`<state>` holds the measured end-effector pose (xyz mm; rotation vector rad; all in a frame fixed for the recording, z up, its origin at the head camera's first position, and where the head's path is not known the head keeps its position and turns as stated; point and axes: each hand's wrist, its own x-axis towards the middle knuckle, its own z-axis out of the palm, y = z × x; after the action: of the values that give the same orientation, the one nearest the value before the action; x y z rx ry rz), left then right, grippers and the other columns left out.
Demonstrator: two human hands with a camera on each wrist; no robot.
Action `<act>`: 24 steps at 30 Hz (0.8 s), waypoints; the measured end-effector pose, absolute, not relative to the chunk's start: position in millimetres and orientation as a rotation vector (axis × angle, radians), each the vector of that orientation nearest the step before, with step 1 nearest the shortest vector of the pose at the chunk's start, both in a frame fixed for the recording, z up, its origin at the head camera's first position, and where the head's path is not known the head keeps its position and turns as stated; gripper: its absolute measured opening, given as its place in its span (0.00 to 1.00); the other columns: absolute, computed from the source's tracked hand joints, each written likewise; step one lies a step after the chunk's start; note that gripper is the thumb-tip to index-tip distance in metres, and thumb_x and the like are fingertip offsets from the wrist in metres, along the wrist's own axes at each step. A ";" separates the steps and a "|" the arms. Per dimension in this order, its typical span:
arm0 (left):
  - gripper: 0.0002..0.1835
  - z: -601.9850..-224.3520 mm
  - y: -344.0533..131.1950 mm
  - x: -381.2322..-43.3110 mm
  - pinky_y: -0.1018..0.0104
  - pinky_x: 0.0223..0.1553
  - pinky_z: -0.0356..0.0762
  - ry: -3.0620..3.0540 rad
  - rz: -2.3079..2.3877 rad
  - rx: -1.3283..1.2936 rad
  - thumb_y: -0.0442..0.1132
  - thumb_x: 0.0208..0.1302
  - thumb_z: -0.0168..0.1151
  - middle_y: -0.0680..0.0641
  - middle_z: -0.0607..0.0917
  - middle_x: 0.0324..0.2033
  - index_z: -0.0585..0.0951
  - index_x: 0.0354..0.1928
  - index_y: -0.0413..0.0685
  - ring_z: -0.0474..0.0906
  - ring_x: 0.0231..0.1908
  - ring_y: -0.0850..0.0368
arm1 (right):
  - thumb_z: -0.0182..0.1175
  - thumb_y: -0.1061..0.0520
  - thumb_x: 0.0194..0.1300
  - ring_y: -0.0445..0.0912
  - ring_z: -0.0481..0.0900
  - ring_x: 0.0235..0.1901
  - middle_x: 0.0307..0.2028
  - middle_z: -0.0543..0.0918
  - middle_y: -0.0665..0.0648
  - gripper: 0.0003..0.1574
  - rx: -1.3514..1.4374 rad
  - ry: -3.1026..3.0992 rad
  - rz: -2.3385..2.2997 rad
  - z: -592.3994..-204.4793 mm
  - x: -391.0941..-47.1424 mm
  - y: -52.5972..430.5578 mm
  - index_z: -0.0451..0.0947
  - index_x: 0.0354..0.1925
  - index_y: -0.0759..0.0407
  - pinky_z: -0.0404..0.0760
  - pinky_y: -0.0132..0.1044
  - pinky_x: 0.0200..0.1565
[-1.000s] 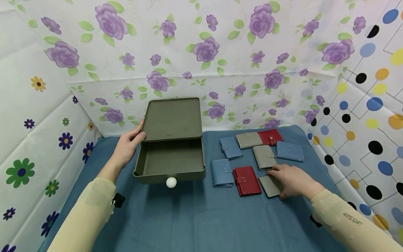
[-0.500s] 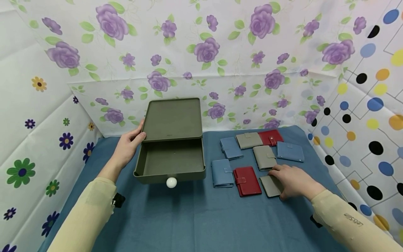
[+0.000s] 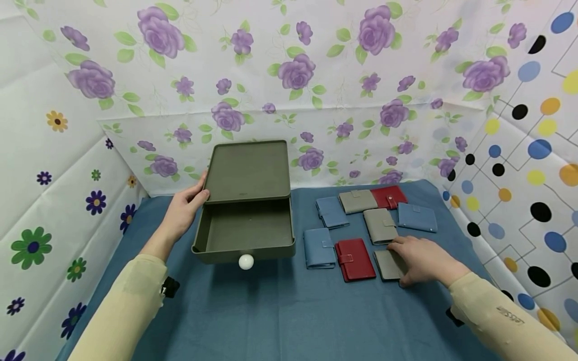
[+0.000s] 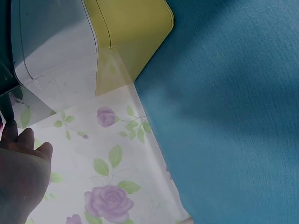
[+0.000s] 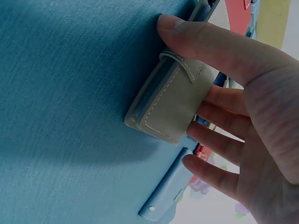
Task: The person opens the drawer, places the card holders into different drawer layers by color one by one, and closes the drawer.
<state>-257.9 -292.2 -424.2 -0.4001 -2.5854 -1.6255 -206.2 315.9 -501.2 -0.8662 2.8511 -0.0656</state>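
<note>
An olive-green drawer box (image 3: pixel 248 170) stands left of centre in the head view, its drawer (image 3: pixel 246 253) pulled out, with a white round knob (image 3: pixel 246 261) on the front. My left hand (image 3: pixel 180 208) rests against the box's left side, thumb at the top edge; its fingertips are partly hidden. On the right, my right hand (image 3: pixel 422 258) holds a grey wallet (image 3: pixel 388 265) lying at the near end of a group of wallets. In the right wrist view the thumb is at the strap side of this grey wallet (image 5: pixel 175 102), and the fingers are at the opposite edge.
Around it lie a red wallet (image 3: pixel 354 259), a blue wallet (image 3: pixel 319 248), another grey wallet (image 3: pixel 379 225) and several more wallets behind. Blue cloth (image 3: pixel 280 311) covers the table. A flowered sheet (image 3: pixel 316 120) hangs behind, with patterned sheets at both sides.
The grey wallet under my right hand has turned slightly and shifted a little to the right along with the hand. My left hand and the drawer box have stayed still.
</note>
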 end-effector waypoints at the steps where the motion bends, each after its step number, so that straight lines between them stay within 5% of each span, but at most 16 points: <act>1: 0.32 -424.3 -292.1 -257.9 0.76 0.74 0.58 -2.583 -1.627 -0.402 0.47 0.87 0.52 0.51 0.55 0.83 0.57 0.84 0.50 0.50 0.82 0.48 | 0.87 0.42 0.43 0.57 0.83 0.52 0.58 0.83 0.62 0.50 -0.853 2.850 -0.070 -500.6 -206.0 315.6 0.83 0.62 0.61 0.86 0.61 0.51; 4: 0.32 -424.3 -292.0 -257.9 0.80 0.71 0.59 -2.582 -1.622 -0.403 0.47 0.87 0.51 0.51 0.55 0.83 0.58 0.84 0.50 0.50 0.82 0.48 | 0.87 0.41 0.44 0.58 0.83 0.53 0.58 0.84 0.63 0.51 -0.831 2.850 -0.074 -500.4 -206.2 316.3 0.83 0.62 0.62 0.85 0.62 0.52; 12: 0.32 -424.3 -291.6 -256.2 0.63 0.79 0.56 -2.591 -1.614 -0.393 0.48 0.87 0.51 0.52 0.55 0.83 0.57 0.84 0.50 0.49 0.83 0.48 | 0.87 0.40 0.44 0.57 0.84 0.51 0.58 0.84 0.63 0.52 -0.782 2.845 -0.099 -500.3 -206.9 318.5 0.83 0.62 0.61 0.86 0.62 0.51; 24: 0.32 -426.0 -291.2 -257.3 0.75 0.74 0.58 -2.573 -1.622 -0.412 0.49 0.87 0.51 0.51 0.54 0.84 0.57 0.84 0.48 0.48 0.83 0.48 | 0.86 0.38 0.47 0.55 0.84 0.49 0.56 0.84 0.61 0.51 -0.792 2.867 -0.139 -488.0 -203.8 317.0 0.83 0.64 0.60 0.86 0.59 0.50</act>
<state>-257.3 -291.2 -426.0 -0.4120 -2.5727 -1.6221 -203.8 317.0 -488.0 -0.7918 2.8667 -0.1392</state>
